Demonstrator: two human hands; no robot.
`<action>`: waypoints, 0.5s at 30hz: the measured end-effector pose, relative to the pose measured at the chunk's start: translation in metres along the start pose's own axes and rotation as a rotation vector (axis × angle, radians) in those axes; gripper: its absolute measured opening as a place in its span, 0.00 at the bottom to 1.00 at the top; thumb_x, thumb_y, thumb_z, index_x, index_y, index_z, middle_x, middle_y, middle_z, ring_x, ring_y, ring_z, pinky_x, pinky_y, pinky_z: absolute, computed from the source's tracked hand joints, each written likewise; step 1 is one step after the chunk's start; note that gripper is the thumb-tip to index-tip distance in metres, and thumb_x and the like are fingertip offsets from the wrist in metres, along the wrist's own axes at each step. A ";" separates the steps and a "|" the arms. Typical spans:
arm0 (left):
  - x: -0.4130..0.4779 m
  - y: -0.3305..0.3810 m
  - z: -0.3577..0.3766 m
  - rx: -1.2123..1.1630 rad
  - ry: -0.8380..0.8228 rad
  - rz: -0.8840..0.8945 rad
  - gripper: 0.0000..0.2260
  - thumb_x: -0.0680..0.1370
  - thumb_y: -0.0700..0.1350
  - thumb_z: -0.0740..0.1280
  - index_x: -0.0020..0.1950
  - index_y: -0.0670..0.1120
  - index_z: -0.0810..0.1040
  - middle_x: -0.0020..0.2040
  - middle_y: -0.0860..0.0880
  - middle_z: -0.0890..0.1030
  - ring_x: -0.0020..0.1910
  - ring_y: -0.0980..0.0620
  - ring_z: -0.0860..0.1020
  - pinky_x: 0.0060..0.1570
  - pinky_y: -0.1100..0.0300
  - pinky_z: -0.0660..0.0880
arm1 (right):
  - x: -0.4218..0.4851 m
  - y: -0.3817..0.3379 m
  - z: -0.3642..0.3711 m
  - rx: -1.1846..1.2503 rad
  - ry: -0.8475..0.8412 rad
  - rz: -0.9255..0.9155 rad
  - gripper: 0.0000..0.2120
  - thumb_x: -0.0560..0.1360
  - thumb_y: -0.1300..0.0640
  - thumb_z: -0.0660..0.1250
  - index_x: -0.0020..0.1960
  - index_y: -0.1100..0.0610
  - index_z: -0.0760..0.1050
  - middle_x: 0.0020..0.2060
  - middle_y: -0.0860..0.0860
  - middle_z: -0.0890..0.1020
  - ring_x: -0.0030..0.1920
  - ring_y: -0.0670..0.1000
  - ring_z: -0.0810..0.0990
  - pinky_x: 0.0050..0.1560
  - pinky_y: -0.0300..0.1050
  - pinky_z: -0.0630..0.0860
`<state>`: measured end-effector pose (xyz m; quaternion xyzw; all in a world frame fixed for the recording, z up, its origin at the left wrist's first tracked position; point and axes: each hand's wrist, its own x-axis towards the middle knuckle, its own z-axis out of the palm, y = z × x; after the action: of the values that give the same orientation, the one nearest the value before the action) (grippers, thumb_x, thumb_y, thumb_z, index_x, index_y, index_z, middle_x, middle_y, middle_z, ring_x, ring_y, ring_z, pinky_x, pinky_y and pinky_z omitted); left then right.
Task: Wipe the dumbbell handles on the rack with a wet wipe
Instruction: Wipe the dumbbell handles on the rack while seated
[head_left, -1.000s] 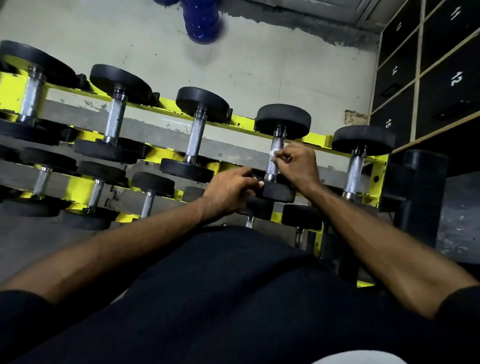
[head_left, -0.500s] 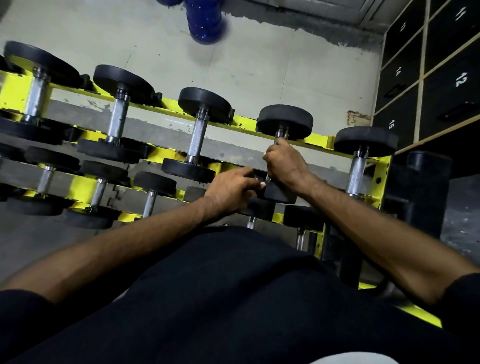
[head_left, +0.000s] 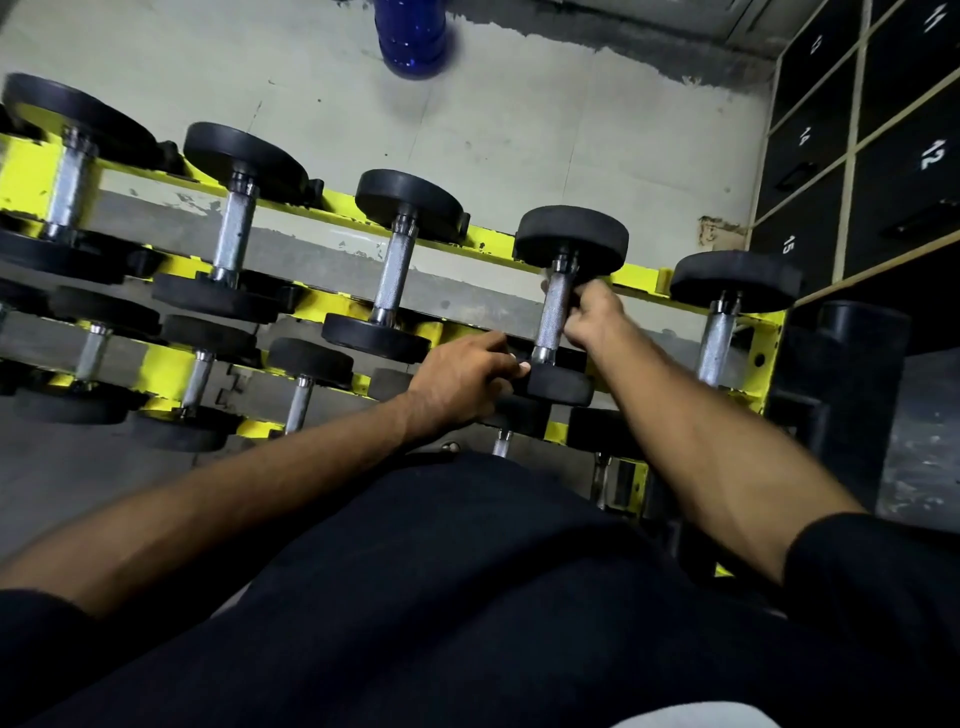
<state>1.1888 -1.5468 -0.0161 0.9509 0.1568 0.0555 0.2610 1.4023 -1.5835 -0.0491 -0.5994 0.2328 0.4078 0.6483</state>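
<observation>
- My right hand (head_left: 592, 317) sits against the right side of the dumbbell handle (head_left: 553, 312), with the fingers curled round behind it so that it grips the bar near its upper half.
- A pale sliver (head_left: 544, 286) pokes out on the left of that bar. I cannot tell whether it is a fingertip or the wet wipe, which I cannot make out anywhere else.
- My left hand (head_left: 462, 374) is lower and to the left, fingers curled under, with the thumb tip touching the near head (head_left: 558, 387) of the same dumbbell. I cannot tell whether it truly grips that head or only rests against it.
- That dumbbell is the fourth from the left on the top tier of the yellow rack (head_left: 641, 275). Its far head (head_left: 571, 239) lies on the back rail.
- One more dumbbell (head_left: 719, 332) lies just to its right at the end of the rack, and three others (head_left: 395, 275) lie in a row to the left.
- A lower tier of smaller dumbbells (head_left: 298, 395) runs beneath my left forearm.
- Beyond the rack there is pale floor (head_left: 545, 119), with a blue bottle (head_left: 413, 36) standing at the top edge of the view.
- Black numbered lockers (head_left: 800, 135) fill the right side.
- My dark shirt (head_left: 467, 597) covers the bottom of the view.
</observation>
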 end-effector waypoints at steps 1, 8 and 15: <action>0.000 0.001 0.000 0.002 0.001 -0.003 0.08 0.76 0.44 0.72 0.54 0.50 0.85 0.48 0.49 0.78 0.44 0.47 0.78 0.33 0.55 0.75 | 0.000 -0.004 0.001 0.022 -0.071 0.037 0.14 0.78 0.66 0.55 0.57 0.61 0.77 0.44 0.59 0.83 0.38 0.55 0.82 0.36 0.44 0.77; 0.000 0.000 0.000 0.008 0.009 0.007 0.08 0.75 0.43 0.74 0.53 0.48 0.85 0.46 0.49 0.78 0.43 0.47 0.78 0.34 0.61 0.67 | 0.000 0.003 -0.013 0.282 -0.019 0.025 0.12 0.76 0.74 0.61 0.41 0.60 0.74 0.30 0.55 0.80 0.33 0.51 0.78 0.46 0.45 0.80; -0.001 0.000 0.000 0.009 -0.010 0.031 0.10 0.72 0.41 0.76 0.53 0.48 0.85 0.46 0.48 0.78 0.43 0.49 0.78 0.36 0.62 0.67 | -0.010 0.009 -0.026 -0.925 0.013 -1.225 0.08 0.68 0.67 0.72 0.44 0.59 0.85 0.41 0.51 0.86 0.42 0.51 0.82 0.45 0.43 0.78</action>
<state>1.1875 -1.5469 -0.0162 0.9547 0.1409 0.0542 0.2565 1.3942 -1.6112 -0.0515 -0.8340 -0.3314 0.0284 0.4402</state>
